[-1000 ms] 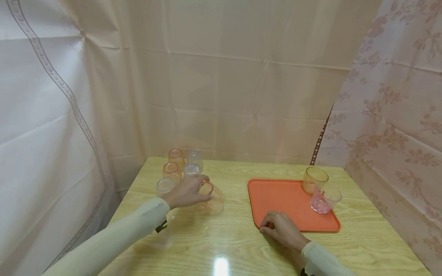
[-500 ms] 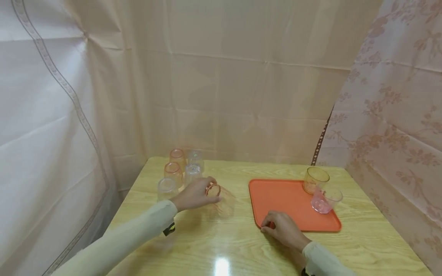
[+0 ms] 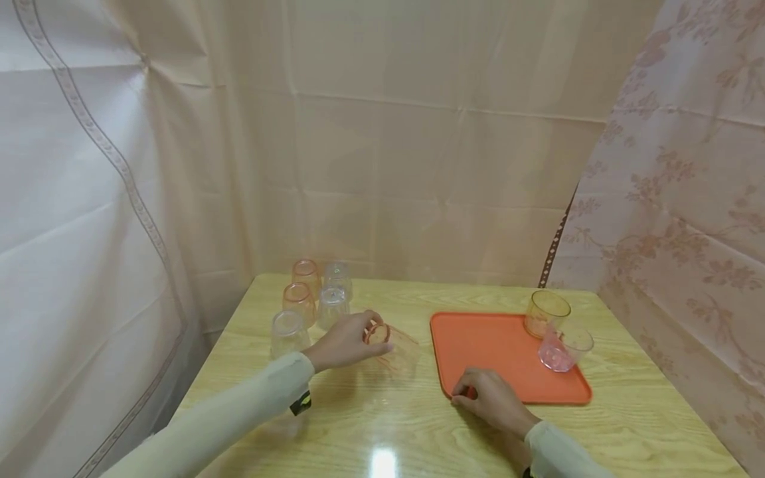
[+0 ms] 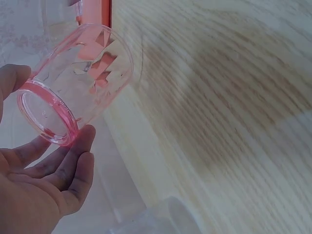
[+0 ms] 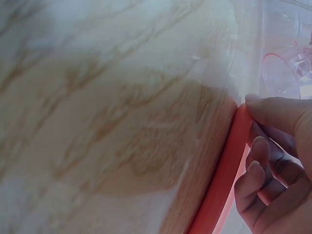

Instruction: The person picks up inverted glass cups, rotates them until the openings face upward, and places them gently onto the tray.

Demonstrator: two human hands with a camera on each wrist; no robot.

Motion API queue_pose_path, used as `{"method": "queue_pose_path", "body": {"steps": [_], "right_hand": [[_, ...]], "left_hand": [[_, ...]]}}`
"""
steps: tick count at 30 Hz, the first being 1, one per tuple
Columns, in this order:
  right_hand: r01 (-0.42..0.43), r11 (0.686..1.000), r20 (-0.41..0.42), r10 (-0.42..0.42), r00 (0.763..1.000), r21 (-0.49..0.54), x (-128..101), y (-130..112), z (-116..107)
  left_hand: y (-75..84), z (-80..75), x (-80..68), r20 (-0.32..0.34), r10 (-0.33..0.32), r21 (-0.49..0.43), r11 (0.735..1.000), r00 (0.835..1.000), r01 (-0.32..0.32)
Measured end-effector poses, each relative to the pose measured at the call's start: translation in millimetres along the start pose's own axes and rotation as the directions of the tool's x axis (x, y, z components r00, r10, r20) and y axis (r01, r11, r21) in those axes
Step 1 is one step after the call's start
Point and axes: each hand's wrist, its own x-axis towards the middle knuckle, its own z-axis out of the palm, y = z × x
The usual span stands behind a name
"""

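Wooden counter (image 3: 382,425) under our hands: left (image 3: 345,342) gripping a tilted pink-rimmed cup (image 3: 394,350), right (image 3: 491,400) pinching the orange tray's (image 3: 496,345) corner

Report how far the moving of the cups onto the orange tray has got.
Done: two cups stand on the orange tray, an amber cup and a pink cup. In hand: the left hand holds a pink-rimmed clear cup tilted above the table, short of the tray, while the right hand grips the tray's near edge. Left: five upturned cups remain grouped at the table's far left.
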Motion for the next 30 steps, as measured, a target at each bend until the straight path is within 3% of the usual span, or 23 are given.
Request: {"method": "queue_pose_path", "body": {"steps": [9,14,17,22,30], "right_hand": [[-0.034,0.999,-0.018,0.035,0.999,0.031,1,2,-1],[-0.08,0.988,-0.026,0.084,0.996,0.133,3,-1,-2],[-0.125,0.964,-0.007,0.131,0.991,0.233,5,-4,-3],[-0.244,0.873,0.065,0.239,0.969,0.423,9,-15,-7],[-0.348,0.676,0.142,0.342,0.929,0.65,15,-24,-7]], "left_hand": [[3.0,13.4,6.0,0.035,-0.03,-0.073,0.997,0.999,0.033],[6.6,21.5,10.2,0.046,-0.03,-0.113,0.993,0.998,0.035],[7.6,26.2,11.8,0.052,-0.029,-0.129,0.991,0.998,0.035],[8.2,33.3,12.5,0.066,-0.035,-0.162,0.986,0.997,0.046],[9.5,38.2,10.7,0.069,-0.063,-0.237,0.968,0.996,0.078]]}}
